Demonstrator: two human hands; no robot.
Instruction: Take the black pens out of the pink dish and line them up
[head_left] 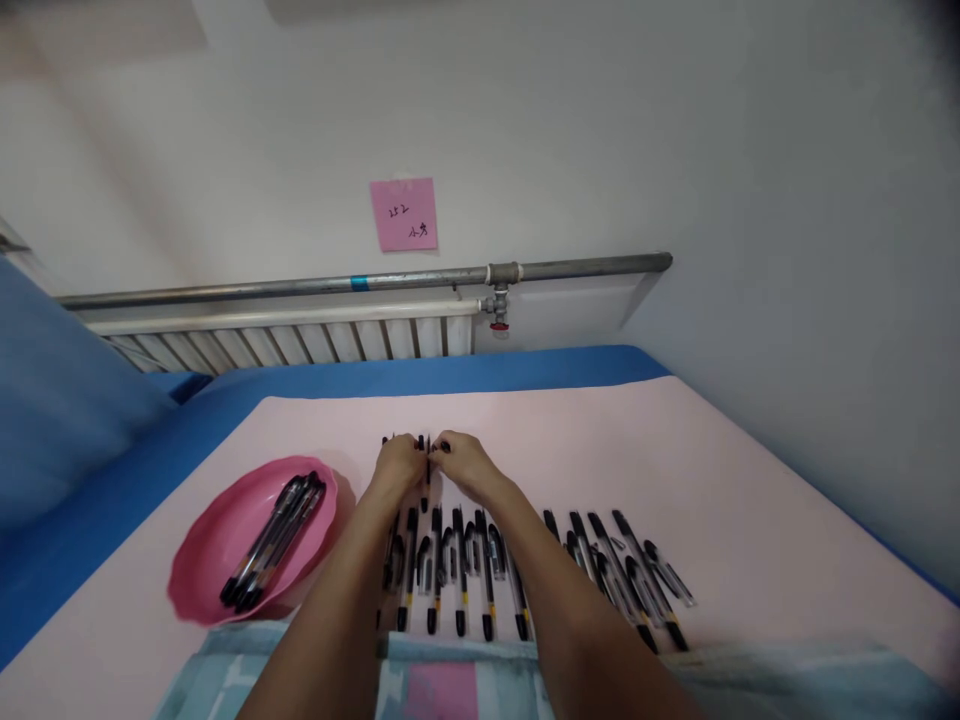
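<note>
My left hand (403, 462) is closed at the far end of the row, its fingertips pinched on an uncapped black gel pen (425, 492) whose tip points away from me. Close beside it on the right, my right hand (466, 465) pinches a small black piece that looks like a pen cap (445, 447). Another dark piece shows just past my left hand, mostly hidden. Nearer to me, several uncapped pens (460, 575) lie side by side, with clear caps with black clips (496, 552) between them. My forearms cover part of this row.
A pink scalloped bowl (184, 560) stands on the left with several capped pens (274, 540) in it. More pens and caps (637, 580) lie at the right. The pale pink table cover (750, 500) lies over a blue surface (450, 372); a radiator (300, 343) and pipe are behind.
</note>
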